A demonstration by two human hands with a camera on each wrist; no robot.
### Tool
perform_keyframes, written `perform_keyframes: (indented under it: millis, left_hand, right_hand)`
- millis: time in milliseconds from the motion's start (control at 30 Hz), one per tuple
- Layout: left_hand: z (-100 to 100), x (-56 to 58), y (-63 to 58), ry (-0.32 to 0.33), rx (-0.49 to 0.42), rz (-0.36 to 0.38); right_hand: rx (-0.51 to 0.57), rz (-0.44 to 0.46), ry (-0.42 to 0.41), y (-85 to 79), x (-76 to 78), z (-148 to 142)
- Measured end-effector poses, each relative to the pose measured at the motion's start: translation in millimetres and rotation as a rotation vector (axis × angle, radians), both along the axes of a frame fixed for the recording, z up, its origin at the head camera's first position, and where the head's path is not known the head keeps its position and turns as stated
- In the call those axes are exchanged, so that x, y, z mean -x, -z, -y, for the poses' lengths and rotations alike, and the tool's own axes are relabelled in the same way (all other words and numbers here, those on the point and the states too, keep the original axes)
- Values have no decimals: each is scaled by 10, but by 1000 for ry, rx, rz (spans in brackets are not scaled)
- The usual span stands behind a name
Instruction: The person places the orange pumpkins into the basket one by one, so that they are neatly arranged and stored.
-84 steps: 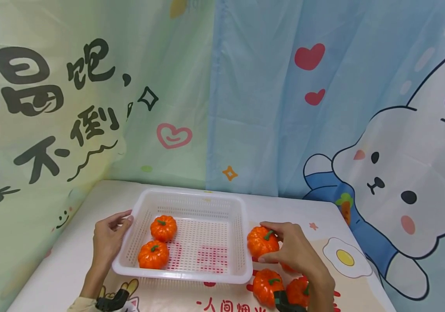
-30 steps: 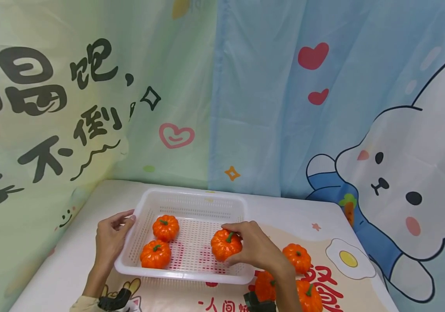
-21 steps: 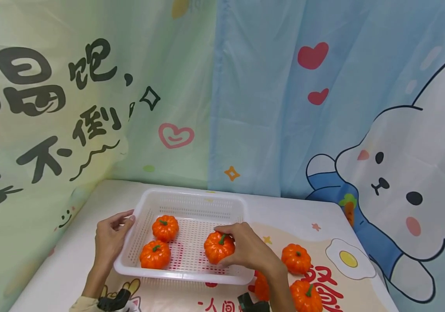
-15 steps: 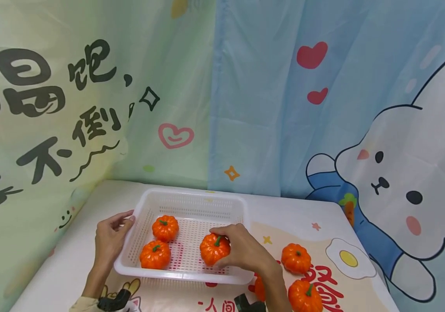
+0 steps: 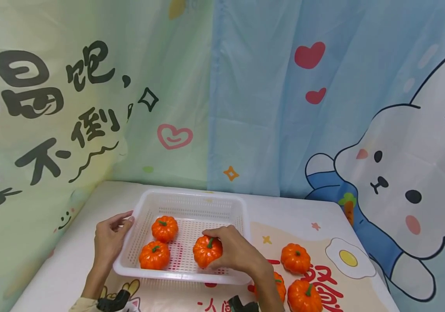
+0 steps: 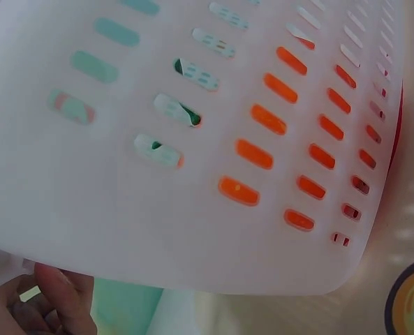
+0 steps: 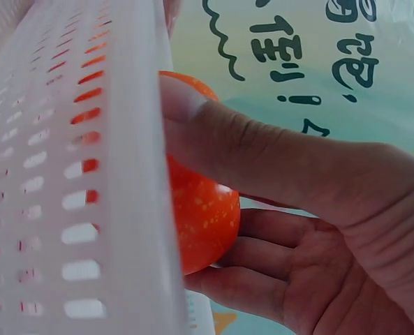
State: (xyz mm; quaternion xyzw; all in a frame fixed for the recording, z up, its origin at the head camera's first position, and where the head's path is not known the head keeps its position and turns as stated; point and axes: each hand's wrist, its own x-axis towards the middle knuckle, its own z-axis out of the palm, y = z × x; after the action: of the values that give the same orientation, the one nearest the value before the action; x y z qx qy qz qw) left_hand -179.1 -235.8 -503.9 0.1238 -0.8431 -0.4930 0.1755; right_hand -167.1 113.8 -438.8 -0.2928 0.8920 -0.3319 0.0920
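Observation:
My right hand grips a small orange pumpkin with a green stem, thumb on the near side and fingers on the far side. It is over the right part of a white perforated plastic basket; whether it touches the basket floor I cannot tell. In the right wrist view, the basket wall hides part of that pumpkin. Two more pumpkins, one farther back and one nearer, lie at the basket's left. My left hand holds the basket's left rim, thumb and curled fingers showing at its edge.
To the right of the basket are three other pumpkins on the printed tabletop: one behind, one in front, and one partly covered by my right forearm. A printed curtain hangs behind the white table.
My right hand has picked up a pumpkin at the basket's right, carried it left over the rim, and moved it farther left inside. The left hand stays at the rim.

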Motion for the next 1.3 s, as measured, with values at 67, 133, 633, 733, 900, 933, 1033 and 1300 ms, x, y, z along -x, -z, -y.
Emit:
perform_keyframes:
  millis: [67,133,633,733,900,933,1033,1300]
  left_hand:
    - [4,1,7,1,-2,1]
    - [7,5,10,2,-4,-3]
    - [-1,8,-28,15,-12,-15]
    - [-1,7,-26,15,-13,-9]
    - [-3,2,-22,15,-17,2]
    - [-3,0,-22,15,-15,3]
    - [-3,-6,-21,16,-13,2]
    - [0,-20,-6,13,-19,-4]
  right_hand:
    - [-7,-2,-2,15,0,21]
    - [-14,-2,-4,26,2,41]
    - [-34,2,-30,87,42,192]
    - [-40,-6,-38,101,59,220]
    - [-41,-10,-57,127,84,264]
    - [-37,-8,-63,133,88,273]
    - [-41,-14,-65,151,99,299]
    - [-57,-12,-73,224,125,373]
